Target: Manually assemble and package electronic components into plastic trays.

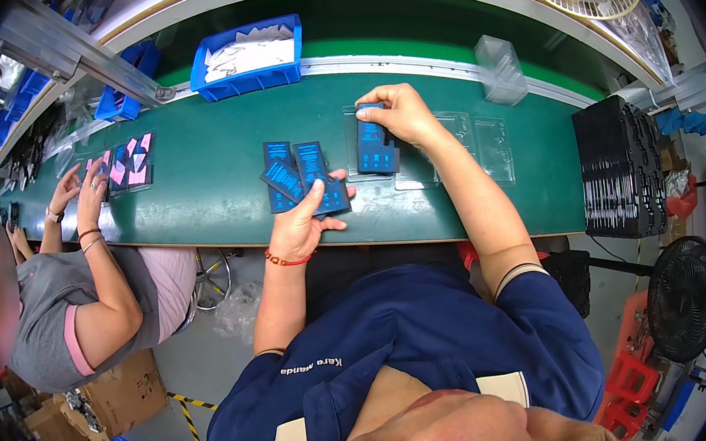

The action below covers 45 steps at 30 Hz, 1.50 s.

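My left hand (305, 217) is closed around a fanned bunch of flat black L-shaped battery packs (310, 163) with blue print, held over the near part of the bench. Its thumb presses on the lowest one. To the right, my right hand (400, 114) pinches the upper end of a single battery pack (378, 159) of the same kind. That pack is over the left compartment of a clear plastic tray (494, 152), and I cannot tell whether it rests on the bottom. The tray's compartments farther right hold nothing visible.
The green bench (221, 191) carries a blue bin (252, 83) of white pieces at the back. Clear trays (501, 69) stand behind my right hand, and black trays (618, 167) are stacked at the right end. A co-worker (90, 300) handles pink-and-black pieces (130, 164) on the left.
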Each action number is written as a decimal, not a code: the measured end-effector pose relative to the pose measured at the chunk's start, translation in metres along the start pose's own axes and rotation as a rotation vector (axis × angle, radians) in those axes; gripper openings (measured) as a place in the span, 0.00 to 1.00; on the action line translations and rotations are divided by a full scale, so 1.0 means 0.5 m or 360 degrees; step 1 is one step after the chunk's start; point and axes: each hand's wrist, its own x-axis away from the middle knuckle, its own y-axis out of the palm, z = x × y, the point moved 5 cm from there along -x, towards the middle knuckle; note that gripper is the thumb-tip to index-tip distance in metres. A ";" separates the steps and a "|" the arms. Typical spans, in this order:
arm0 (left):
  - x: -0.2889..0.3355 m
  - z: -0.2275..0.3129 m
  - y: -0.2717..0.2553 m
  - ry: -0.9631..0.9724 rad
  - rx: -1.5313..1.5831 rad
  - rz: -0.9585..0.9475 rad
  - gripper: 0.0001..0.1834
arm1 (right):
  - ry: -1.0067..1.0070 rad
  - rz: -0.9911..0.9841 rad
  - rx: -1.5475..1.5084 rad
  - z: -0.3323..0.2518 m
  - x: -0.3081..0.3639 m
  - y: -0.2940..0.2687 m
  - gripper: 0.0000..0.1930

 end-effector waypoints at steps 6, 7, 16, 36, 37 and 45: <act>0.011 0.016 0.006 0.0072 -0.0011 0.0010 0.23 | -0.0921 0.0709 0.1493 -0.048 0.030 0.033 0.19; 0.009 0.013 0.008 0.0072 -0.0010 0.0013 0.23 | -0.0921 0.0706 0.1492 -0.052 0.037 0.033 0.19; -0.051 -0.041 0.096 -0.0002 -0.0291 -0.0229 0.27 | -0.0093 -0.0047 0.0013 -0.050 0.122 0.023 0.19; -0.070 -0.072 0.111 -0.0200 -0.0633 -0.0055 0.28 | -0.0530 0.0552 0.0935 -0.047 0.156 -0.096 0.20; -0.073 -0.079 0.119 -0.0199 -0.0628 -0.0071 0.26 | -0.0462 0.0354 0.0672 -0.046 0.159 -0.079 0.21; -0.083 -0.122 0.160 -0.0311 -0.0588 -0.0111 0.24 | -0.0217 0.0260 -0.0212 -0.004 0.191 -0.093 0.17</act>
